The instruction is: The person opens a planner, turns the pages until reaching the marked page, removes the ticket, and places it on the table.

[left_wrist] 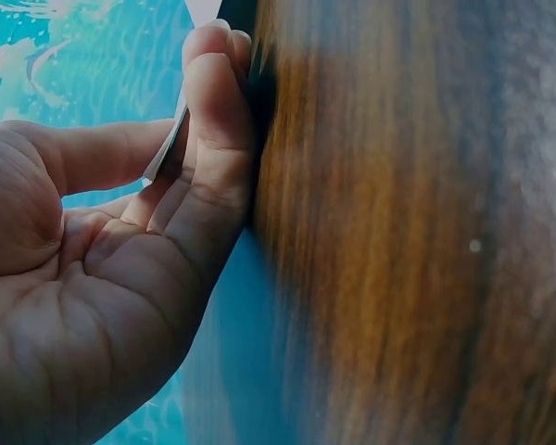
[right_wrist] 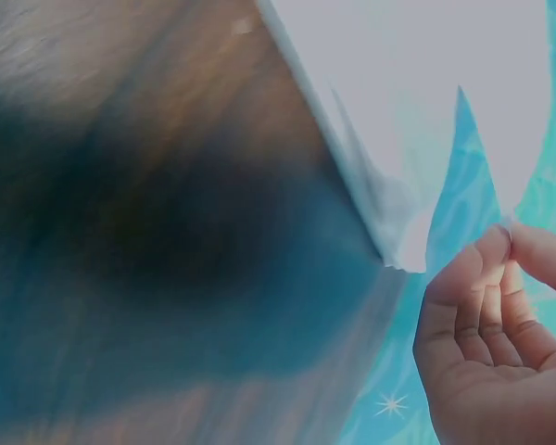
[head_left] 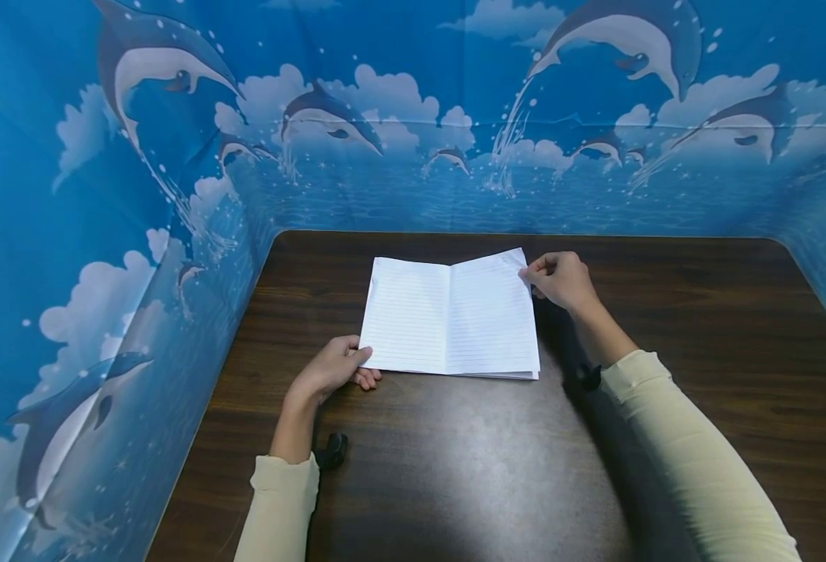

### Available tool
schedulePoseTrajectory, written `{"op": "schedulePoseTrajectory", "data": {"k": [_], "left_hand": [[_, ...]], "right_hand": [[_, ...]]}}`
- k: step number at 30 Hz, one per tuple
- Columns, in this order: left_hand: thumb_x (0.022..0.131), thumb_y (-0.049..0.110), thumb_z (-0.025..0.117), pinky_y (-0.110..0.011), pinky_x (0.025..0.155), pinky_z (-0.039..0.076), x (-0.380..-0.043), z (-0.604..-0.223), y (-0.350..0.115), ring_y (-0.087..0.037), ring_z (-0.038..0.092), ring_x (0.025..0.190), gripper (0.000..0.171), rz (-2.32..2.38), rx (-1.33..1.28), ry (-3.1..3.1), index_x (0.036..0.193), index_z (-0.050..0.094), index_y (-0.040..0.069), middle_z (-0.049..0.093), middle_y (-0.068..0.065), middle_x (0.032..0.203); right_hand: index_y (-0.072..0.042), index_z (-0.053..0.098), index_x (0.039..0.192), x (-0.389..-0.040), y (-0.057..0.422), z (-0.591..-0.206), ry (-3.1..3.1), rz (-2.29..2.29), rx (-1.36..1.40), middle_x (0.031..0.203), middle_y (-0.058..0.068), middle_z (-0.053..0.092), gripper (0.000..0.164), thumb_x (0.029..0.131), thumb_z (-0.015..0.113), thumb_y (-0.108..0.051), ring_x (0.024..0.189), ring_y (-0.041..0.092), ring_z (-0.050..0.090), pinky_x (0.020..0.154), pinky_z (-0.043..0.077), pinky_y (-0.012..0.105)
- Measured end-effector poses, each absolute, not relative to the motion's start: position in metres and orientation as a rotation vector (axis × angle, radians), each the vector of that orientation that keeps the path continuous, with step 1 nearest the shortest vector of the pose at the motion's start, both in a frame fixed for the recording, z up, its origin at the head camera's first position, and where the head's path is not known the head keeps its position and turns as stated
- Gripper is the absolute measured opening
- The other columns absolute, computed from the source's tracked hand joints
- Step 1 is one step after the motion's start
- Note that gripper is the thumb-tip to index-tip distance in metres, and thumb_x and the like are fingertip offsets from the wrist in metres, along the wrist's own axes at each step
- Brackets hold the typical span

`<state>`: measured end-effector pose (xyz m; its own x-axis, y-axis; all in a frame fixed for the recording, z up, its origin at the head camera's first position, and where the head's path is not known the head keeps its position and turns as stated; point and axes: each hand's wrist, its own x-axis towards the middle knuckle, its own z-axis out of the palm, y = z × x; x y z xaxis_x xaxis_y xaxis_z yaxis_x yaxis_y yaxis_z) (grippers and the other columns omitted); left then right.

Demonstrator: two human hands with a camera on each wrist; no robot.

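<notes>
An open notebook (head_left: pixel 406 316) with lined white pages lies on the dark wooden table, its centre fold running toward the person. My left hand (head_left: pixel 332 365) grips its lower left corner, thumb on top of the page and fingers underneath. The left wrist view has the notebook's edge (left_wrist: pixel 165 148) between thumb and fingers. At the upper right corner, my right hand (head_left: pixel 564 279) pinches a page between thumb and index finger. In the right wrist view that page (right_wrist: pixel 510 139) is lifted apart from the pages below (right_wrist: pixel 380 148), with a gap between them.
The brown wood-grain table (head_left: pixel 469 460) has rounded far corners. A blue curtain (head_left: pixel 399 187) printed with dolphins, clouds and sea stands along its back and sides. Dark bands with small devices (head_left: pixel 332 451) sit at both wrists, by the pale yellow sleeves (head_left: pixel 687 453).
</notes>
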<state>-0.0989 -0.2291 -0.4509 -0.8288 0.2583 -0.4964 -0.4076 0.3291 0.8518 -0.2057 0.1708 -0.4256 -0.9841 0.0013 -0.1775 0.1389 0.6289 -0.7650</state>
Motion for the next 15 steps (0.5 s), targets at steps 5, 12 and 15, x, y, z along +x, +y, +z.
{"op": "schedulePoseTrajectory", "data": {"k": [5, 12, 15], "left_hand": [[0.117, 0.013, 0.042, -0.023, 0.066, 0.061, -0.098, -0.449, -0.23, -0.011, 0.072, 0.07, 0.036, 1.532, -0.123, 2.05, 0.138, 0.05, -0.015, 0.077, -0.016, 0.091], [0.117, 0.013, 0.042, -0.023, 0.066, 0.061, -0.096, -0.449, -0.229, -0.011, 0.072, 0.069, 0.036, 1.527, -0.131, 2.058, 0.139, 0.05, -0.014, 0.077, -0.016, 0.091], [0.117, 0.013, 0.042, -0.023, 0.065, 0.061, -0.097, -0.45, -0.23, -0.011, 0.072, 0.069, 0.037, 1.531, -0.122, 2.056, 0.14, 0.049, -0.015, 0.078, -0.018, 0.092]], "right_hand": [[0.0, 0.073, 0.11, -0.207, 0.166, -0.414, 2.637, -1.349, 0.132, 0.098, 0.019, 0.073, 0.03, 0.108, 0.067, -0.03, 0.084, 0.028, 0.071, 0.09, 0.063, 0.048], [-0.002, 0.075, 0.111, -0.209, 0.155, -0.399, 2.582, -1.423, 0.147, 0.092, 0.009, 0.072, 0.031, 0.107, 0.069, -0.032, 0.082, 0.024, 0.069, 0.08, 0.064, 0.034], [-0.002, 0.074, 0.111, -0.209, 0.151, -0.393, 2.567, -1.446, 0.117, 0.088, 0.007, 0.071, 0.031, 0.107, 0.069, -0.032, 0.079, 0.022, 0.068, 0.072, 0.061, 0.026]]}}
